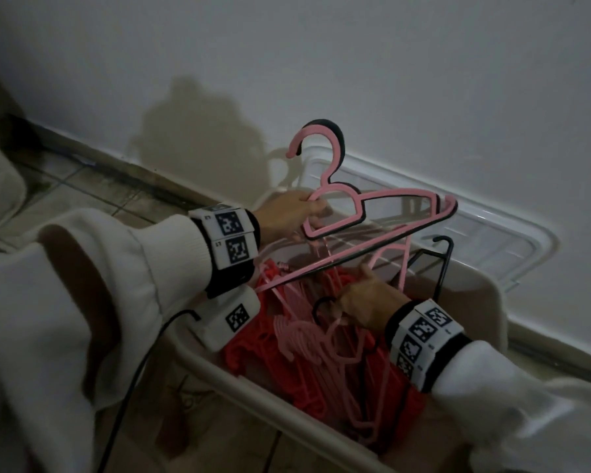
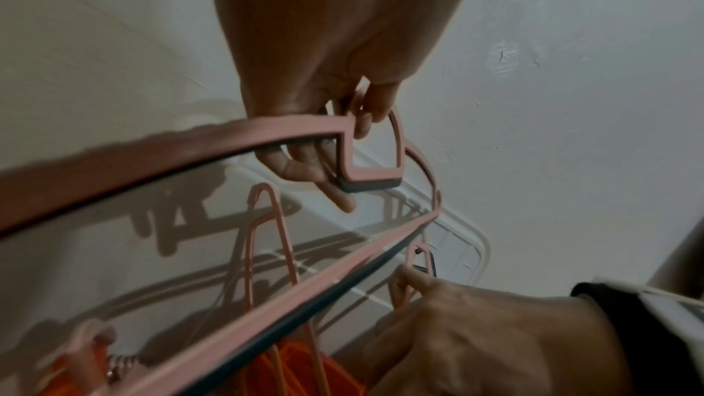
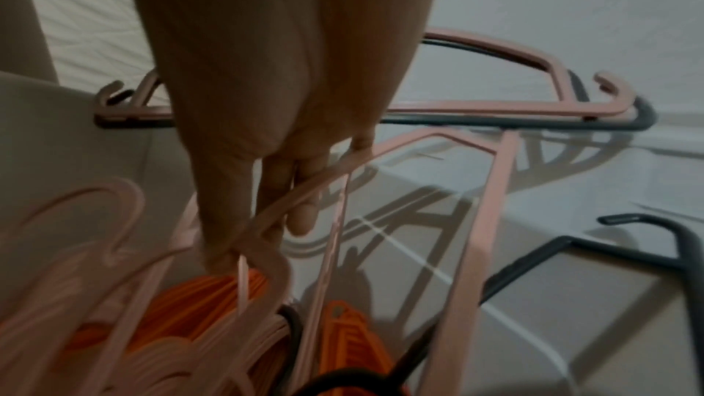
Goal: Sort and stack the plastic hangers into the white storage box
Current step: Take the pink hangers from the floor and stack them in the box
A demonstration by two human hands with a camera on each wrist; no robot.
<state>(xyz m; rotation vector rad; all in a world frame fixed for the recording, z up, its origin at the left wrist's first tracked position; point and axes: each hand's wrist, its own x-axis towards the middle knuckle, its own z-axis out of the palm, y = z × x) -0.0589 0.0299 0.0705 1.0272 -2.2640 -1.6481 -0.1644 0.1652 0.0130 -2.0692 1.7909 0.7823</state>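
Holding: pink-and-black hangers (image 1: 372, 213) gripped by left hand (image 1: 292, 213) above white storage box (image 1: 492, 302).
Fingers: thin pink hanger (image 1: 394, 264) pinched by right hand (image 1: 365, 307) inside box.

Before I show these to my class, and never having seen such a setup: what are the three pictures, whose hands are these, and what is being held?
No machine here: a person works with bare hands, wearing cameras. One picture comes from a head camera looking down; the other two come from cameras strapped to each wrist, looking along the fingers.

The left hand grips a small bunch of thick hangers, pink with a dark one behind, lifted above the white storage box. The right hand reaches into the box and pinches a thin pink hanger. Inside lie tangled pink hangers, red ones and a black one. A clear lid leans against the wall behind the box.
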